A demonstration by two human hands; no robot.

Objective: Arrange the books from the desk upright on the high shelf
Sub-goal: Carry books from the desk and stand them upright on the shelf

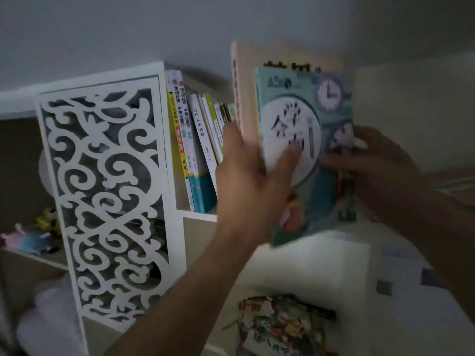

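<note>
On the high shelf [198, 214], leaning books [198, 140] leave a gap just right of them. The left hand [246, 176] grasps the teal book [305, 150] by its left edge, the right hand [372, 160] its right edge. It stands upright, beside a pink book [244, 93].
</note>
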